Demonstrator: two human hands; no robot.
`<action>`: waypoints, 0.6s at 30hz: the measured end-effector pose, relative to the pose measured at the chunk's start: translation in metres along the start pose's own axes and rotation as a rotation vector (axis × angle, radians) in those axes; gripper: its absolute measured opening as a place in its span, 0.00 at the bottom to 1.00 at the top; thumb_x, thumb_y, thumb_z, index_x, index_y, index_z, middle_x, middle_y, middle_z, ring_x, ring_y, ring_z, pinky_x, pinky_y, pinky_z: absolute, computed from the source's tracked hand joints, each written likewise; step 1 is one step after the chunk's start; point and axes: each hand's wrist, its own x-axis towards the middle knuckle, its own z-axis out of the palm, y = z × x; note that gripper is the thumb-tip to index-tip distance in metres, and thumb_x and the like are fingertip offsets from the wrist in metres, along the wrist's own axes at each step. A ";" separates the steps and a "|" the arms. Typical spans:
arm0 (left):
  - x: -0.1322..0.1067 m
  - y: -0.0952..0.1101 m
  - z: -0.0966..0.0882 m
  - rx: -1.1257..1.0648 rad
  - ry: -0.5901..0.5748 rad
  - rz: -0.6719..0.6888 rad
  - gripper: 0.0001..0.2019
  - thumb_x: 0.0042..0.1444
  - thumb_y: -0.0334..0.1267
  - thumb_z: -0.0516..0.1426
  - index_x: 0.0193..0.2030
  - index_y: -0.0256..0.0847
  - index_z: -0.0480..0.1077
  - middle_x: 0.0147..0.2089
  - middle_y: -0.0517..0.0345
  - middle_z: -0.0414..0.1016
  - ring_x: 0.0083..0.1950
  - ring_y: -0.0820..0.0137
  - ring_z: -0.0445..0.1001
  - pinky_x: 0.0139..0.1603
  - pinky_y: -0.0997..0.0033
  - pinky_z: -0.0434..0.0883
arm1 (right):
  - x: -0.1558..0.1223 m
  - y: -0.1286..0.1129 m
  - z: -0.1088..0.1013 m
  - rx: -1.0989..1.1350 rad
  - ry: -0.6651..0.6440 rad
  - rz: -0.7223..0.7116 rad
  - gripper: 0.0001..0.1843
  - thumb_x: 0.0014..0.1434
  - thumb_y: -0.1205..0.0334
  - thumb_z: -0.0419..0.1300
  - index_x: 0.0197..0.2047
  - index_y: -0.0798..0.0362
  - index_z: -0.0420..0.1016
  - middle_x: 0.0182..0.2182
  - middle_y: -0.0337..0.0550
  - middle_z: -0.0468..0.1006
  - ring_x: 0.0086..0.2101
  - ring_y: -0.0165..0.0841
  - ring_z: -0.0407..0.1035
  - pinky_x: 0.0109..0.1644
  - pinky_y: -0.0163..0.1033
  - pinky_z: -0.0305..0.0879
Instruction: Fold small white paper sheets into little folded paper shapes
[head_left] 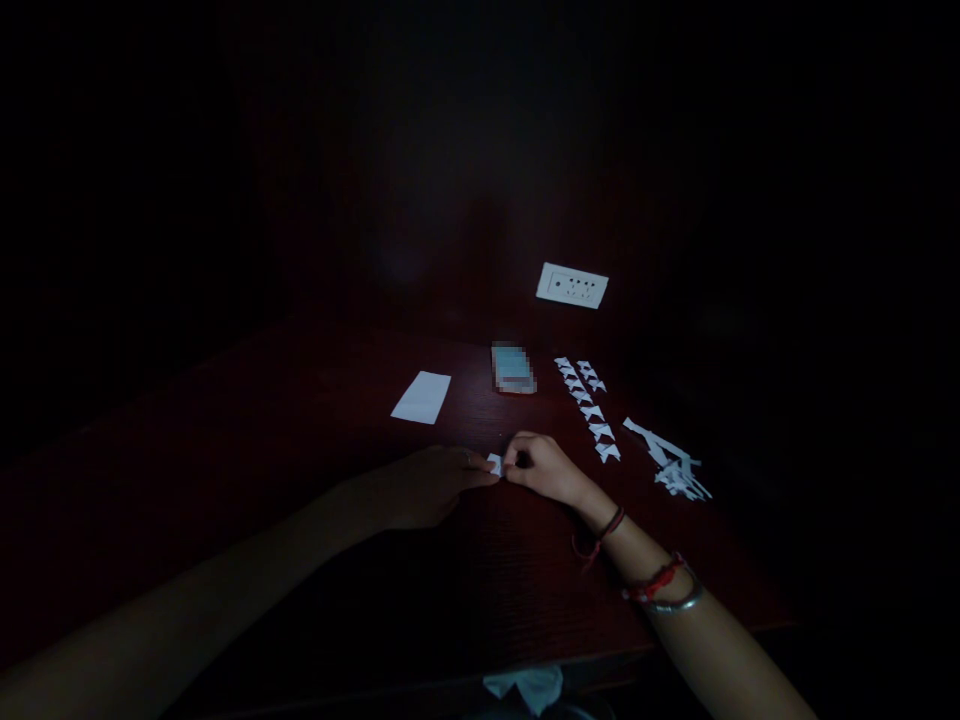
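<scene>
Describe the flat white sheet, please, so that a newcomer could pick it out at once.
On the dark red table, look beyond the left hand, left of the pixelated device. The white sheet lies there flat by itself, broader than the folded pieces and loose strips farther right.

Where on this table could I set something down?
The table looks bare, though dark, left of the white sheet, and between it and the phone-like device. It's crowded at right, with folded papers and paper strips, and where left hand and right hand meet at a small paper.
</scene>
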 end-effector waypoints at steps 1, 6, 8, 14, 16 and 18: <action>0.000 0.000 0.000 -0.001 -0.002 0.000 0.27 0.46 0.22 0.46 0.54 0.44 0.54 0.56 0.59 0.55 0.55 0.71 0.54 0.54 0.67 0.53 | 0.000 0.000 0.000 -0.002 -0.002 0.003 0.02 0.42 0.71 0.56 0.23 0.57 0.67 0.25 0.38 0.67 0.27 0.25 0.61 0.33 0.29 0.56; 0.002 -0.003 0.002 -0.019 0.010 0.002 0.26 0.46 0.21 0.45 0.53 0.45 0.55 0.55 0.59 0.57 0.54 0.71 0.56 0.53 0.67 0.55 | 0.002 0.001 0.001 0.000 0.001 0.009 0.03 0.41 0.72 0.56 0.23 0.57 0.66 0.25 0.37 0.67 0.27 0.25 0.60 0.32 0.30 0.56; 0.003 -0.003 0.003 -0.031 0.017 0.008 0.26 0.46 0.21 0.45 0.53 0.45 0.56 0.54 0.59 0.58 0.53 0.70 0.57 0.52 0.67 0.55 | 0.001 0.001 0.000 0.012 0.002 -0.009 0.03 0.41 0.72 0.56 0.23 0.57 0.66 0.25 0.37 0.66 0.27 0.25 0.60 0.33 0.30 0.56; 0.002 -0.002 -0.001 -0.049 0.011 -0.007 0.28 0.45 0.20 0.46 0.53 0.47 0.55 0.55 0.61 0.56 0.54 0.70 0.56 0.52 0.68 0.55 | -0.001 0.004 -0.003 0.097 -0.006 -0.062 0.03 0.45 0.71 0.55 0.27 0.57 0.67 0.26 0.37 0.66 0.28 0.24 0.60 0.33 0.30 0.57; 0.001 -0.001 -0.004 -0.044 -0.013 -0.023 0.28 0.45 0.21 0.46 0.53 0.47 0.55 0.55 0.61 0.56 0.54 0.70 0.55 0.52 0.67 0.54 | -0.001 0.007 -0.003 0.131 -0.018 -0.060 0.02 0.45 0.71 0.55 0.26 0.57 0.67 0.26 0.37 0.66 0.28 0.24 0.60 0.33 0.30 0.56; 0.000 0.001 -0.007 -0.037 -0.039 -0.036 0.28 0.45 0.21 0.46 0.53 0.48 0.55 0.56 0.61 0.55 0.55 0.69 0.55 0.53 0.66 0.54 | 0.000 0.009 -0.002 0.178 -0.032 -0.041 0.01 0.46 0.71 0.55 0.26 0.57 0.66 0.25 0.37 0.66 0.28 0.24 0.60 0.33 0.30 0.57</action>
